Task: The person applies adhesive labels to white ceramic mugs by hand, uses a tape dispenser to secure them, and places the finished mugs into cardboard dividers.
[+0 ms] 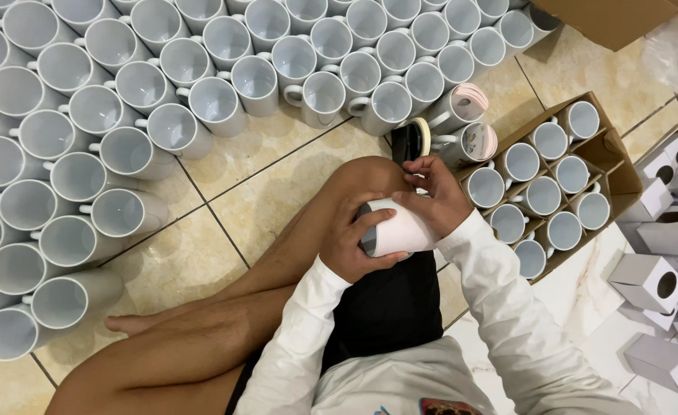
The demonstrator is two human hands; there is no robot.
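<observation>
I am looking down from the head camera at my own lap, seated cross-legged on a tiled floor [277, 184]. My left hand [352, 240] is wrapped around the white mug [399, 230], fingers curled over its open rim and side, grasping it firmly; the mug lies on its side against my raised knee [354, 180], mouth facing left. My right hand [435, 198] rests on the upper side of the same mug, fingers bent and pinched together near the top of its wall; I cannot tell whether they hold anything small between them.

Just beyond the knee stands a roll of tape [416, 138], upright on edge, black inside with a pale outer band. Beside it, touching the roll's right side, lie 2 mugs wrapped in printed paper [470, 123], tipped on their sides.

Across the floor's far edge and down its left edge, plain white mugs [201, 69] are packed in close rows, handles touching neighbours, those at the left edge lying tilted. To my right an open cardboard box [616, 165] holds more white mugs in its divider cells, about 10 showing. At the floor's right edge small white cartons with round holes [650, 280] lie heaped. Another cardboard flap [608, 19] shows at the far right corner.
</observation>
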